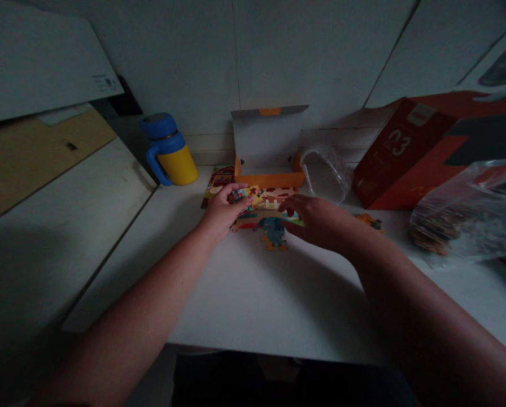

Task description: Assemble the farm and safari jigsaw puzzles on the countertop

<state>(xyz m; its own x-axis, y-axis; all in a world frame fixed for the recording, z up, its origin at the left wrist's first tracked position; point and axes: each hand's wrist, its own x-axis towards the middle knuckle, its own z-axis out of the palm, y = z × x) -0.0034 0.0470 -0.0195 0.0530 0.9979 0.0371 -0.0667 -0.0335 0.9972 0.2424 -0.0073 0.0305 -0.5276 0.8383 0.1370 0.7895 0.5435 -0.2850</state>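
At far left, a white carton [36, 62] bearing a printed label sits above a brown board [41, 164]. Next, a blue-and-yellow handled flask [174, 152] stands upright at the rear of the white desk [236, 299]. Right of the flask, a colourful printed sheet [213, 183] lies partly beside an orange box [274, 180], which stands with its lid raised near the wall [274, 56]. In front of this box, the person's left hand [223, 209] has its grip closed, grasping a mainly yellow jigsaw piece [258, 196] between thumb and fingers, raised over the printed area. Nearer the person, a blue-and-yellow jigsaw section [274, 233] lies on the desk between the hands. The right hand [316, 217] is just beside it, palm down, grip released, fingers bent and thumb apart. Behind the right hand stands a clear plastic wrapper [329, 175]; to its right lies an orange jigsaw piece [370, 221]. At far right, a red carton [399, 150] marked "23" stands behind a transparent bag [481, 217] containing more pieces, their prints too dim to read
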